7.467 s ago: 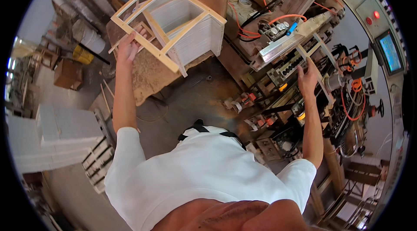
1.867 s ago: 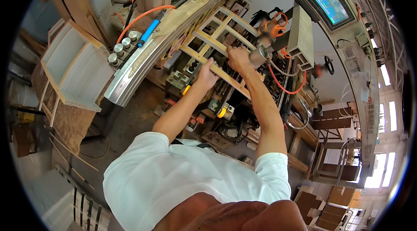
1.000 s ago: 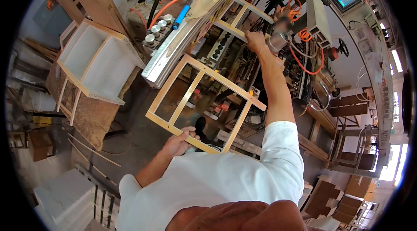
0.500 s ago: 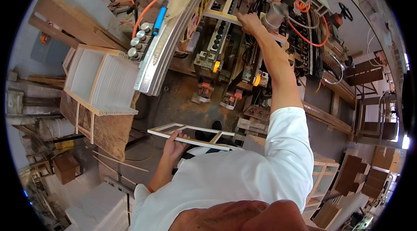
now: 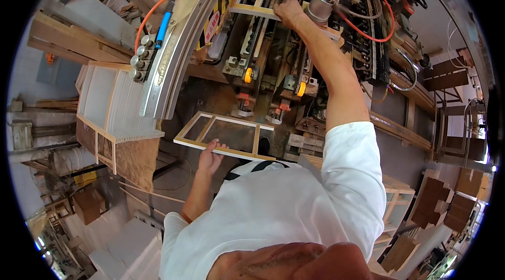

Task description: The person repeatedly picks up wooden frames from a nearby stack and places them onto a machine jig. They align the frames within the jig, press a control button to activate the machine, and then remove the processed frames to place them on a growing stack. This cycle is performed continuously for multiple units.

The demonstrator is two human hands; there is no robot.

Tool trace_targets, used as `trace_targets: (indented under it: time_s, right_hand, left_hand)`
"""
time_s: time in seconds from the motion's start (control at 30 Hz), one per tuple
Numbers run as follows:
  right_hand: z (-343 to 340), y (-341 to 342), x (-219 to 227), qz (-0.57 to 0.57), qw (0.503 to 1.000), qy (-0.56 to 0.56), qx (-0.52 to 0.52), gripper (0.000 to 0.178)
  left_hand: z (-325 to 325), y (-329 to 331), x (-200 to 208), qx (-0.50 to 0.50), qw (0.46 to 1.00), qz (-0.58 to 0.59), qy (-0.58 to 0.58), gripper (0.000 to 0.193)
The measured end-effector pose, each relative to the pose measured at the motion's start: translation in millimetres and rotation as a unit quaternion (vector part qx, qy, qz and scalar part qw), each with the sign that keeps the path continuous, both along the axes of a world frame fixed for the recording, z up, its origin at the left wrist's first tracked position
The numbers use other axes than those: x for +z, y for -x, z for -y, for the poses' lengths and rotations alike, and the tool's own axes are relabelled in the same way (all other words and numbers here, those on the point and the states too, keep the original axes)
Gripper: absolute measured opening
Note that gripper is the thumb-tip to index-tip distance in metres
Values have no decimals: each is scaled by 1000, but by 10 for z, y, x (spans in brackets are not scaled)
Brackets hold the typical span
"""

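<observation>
My left hand [image 5: 210,158] is closed on the near rail of a light wooden frame [image 5: 239,152] with crossbars, held in front of my body. On the machine at the top lies a similar wooden frame [image 5: 253,10]. My right arm reaches up to it, and my right hand [image 5: 289,10] is closed on its near right corner, the fingertips partly hidden. Close to that hand stands a round metal cylinder [image 5: 320,6] of the machine, with an orange hose [image 5: 390,27] beyond it.
A long metal beam [image 5: 167,64] slants along the machine's left side, with round knobs [image 5: 139,62] and a blue air gun or tube [image 5: 163,30] on it. To the left, many stacked frames [image 5: 138,103] stand on a brown board [image 5: 138,159]. More frames [image 5: 397,203] stand at my right.
The frame in my left hand has risen forward and tipped, so its openings show more fully. My right hand stays at the corner of the machine's frame. The view has shifted slightly.
</observation>
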State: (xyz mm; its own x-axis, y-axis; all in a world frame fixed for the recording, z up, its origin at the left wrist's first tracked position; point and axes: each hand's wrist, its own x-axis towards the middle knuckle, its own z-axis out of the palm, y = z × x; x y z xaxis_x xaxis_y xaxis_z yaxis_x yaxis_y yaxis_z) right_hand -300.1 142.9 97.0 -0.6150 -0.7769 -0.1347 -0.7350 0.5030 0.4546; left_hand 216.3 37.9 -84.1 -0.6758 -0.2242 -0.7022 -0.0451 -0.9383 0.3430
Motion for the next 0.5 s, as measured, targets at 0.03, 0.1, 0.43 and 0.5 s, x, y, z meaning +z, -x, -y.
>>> trace_targets:
  time_s: [0.03, 0.1, 0.43, 0.5]
  right_hand:
    - [-4, -2, 28, 2, 1000, -10, -6, 29]
    - [-34, 55, -17, -11, 1000, -25, -3, 30]
    - [-9, 174, 64, 50, 998, -16, -17, 33]
    - [4, 158, 71, 48, 998, -24, -19, 34]
  left_hand:
    - [-9, -65, -34, 12, 1000, 3, 6, 13]
    - [-36, -157, -153, 17, 1000, 1, 13, 15]
    - [-160, -439, -441, 46, 993, 107, -9, 11]
    - [-155, -482, -482, 53, 994, 99, -14, 10]
